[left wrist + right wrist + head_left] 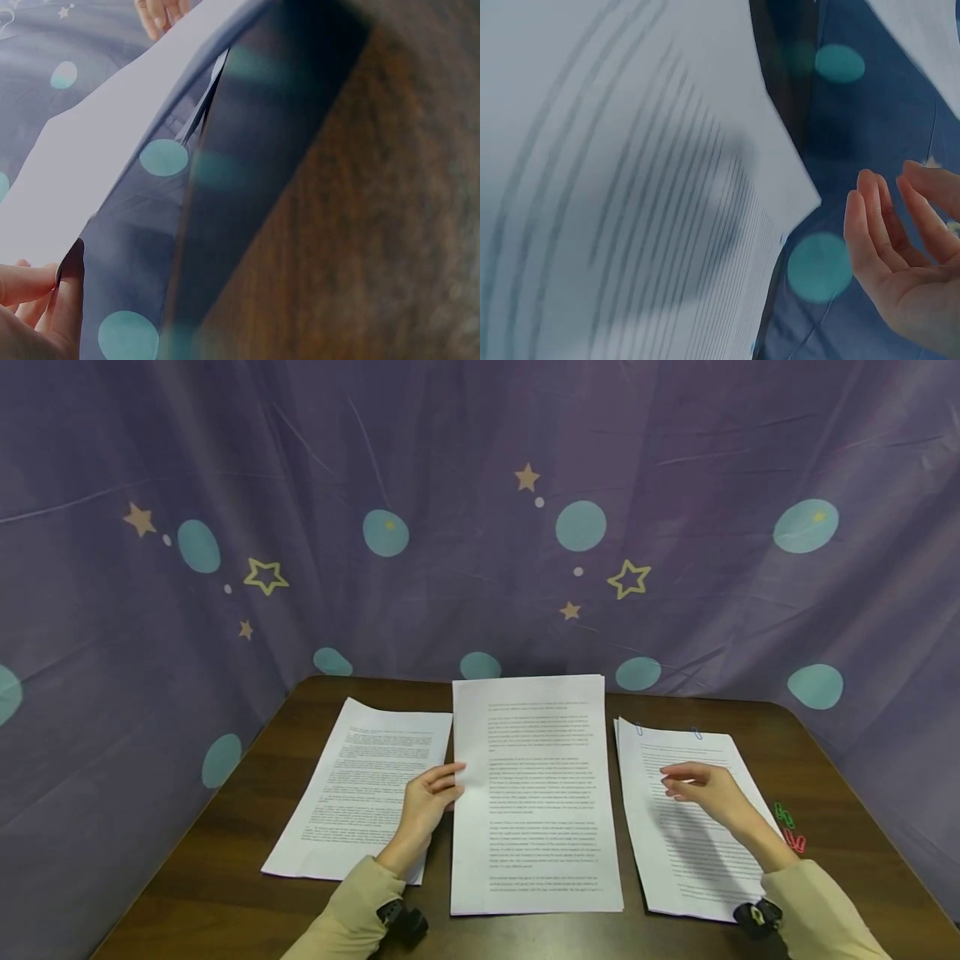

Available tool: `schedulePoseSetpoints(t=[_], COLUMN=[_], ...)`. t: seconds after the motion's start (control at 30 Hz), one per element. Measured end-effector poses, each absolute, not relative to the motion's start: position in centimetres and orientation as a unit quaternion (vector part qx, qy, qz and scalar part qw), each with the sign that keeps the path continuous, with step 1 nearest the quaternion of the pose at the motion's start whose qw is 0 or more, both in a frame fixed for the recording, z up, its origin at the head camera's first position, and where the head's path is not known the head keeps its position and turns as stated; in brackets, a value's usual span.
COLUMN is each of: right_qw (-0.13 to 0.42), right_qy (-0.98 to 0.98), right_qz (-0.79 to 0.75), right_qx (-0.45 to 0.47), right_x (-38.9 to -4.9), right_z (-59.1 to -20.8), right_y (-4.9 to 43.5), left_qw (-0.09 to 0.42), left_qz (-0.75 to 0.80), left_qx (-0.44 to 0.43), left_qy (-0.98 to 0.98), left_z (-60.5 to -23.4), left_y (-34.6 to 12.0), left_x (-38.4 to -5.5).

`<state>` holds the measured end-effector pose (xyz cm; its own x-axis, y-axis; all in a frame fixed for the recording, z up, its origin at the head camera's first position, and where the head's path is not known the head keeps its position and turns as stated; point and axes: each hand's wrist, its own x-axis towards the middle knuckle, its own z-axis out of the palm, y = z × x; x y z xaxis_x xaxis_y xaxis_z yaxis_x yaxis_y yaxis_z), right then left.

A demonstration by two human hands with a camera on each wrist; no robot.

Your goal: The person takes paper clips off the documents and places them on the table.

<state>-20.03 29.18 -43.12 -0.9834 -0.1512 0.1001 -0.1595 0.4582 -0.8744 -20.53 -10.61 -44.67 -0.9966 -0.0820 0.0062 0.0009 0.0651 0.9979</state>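
My left hand [423,806] pinches the left edge of a stack of printed sheets [543,793] held raised in the middle. In the left wrist view the thumb and fingers [69,300] have the paper edge [82,180] between them. Over the right-hand paper stack [697,852] hovers my right hand [705,789], fingers loosely bent with nothing in them; its shadow falls on the print. Two blue paper clips [697,733] sit on that stack's top edge. The right wrist view shows the right hand [907,262] apart from the paper.
Another printed stack [367,785] lies at the left of the brown wooden table [202,877], partly behind the left hand. Green paper clips [783,815] and red paper clips [794,841] lie right of the right-hand stack. A purple patterned curtain [465,585] hangs behind the table.
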Motion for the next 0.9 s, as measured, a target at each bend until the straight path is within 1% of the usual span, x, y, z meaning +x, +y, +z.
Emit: schedulePoseSetpoints(t=[0.3, 0.57, 0.7, 0.9], right_qw=[-0.031, -0.083, -0.088, -0.081], right_qy=[-0.827, -0.806, -0.796, -0.800], right_qz=[0.552, 0.578, 0.591, 0.588], right_qx=[0.102, 0.100, 0.099, 0.086], right_x=[-20.5, -20.7, -20.9, -21.2], right_z=[-43.0, -43.1, -43.1, -43.0], right_y=[25.7, 23.5, 22.5, 21.3], left_qw=[0.034, 0.031, 0.028, 0.021], left_qz=[-0.682, -0.683, -0.680, -0.681], left_qx=[0.039, 0.036, 0.039, 0.049], left_qy=[-0.729, -0.729, -0.732, -0.731], left_z=[-44.7, -44.5, -44.5, -44.4], left_y=[-10.7, -10.7, -10.8, -11.0], left_x=[-20.7, -20.7, -20.8, -21.3])
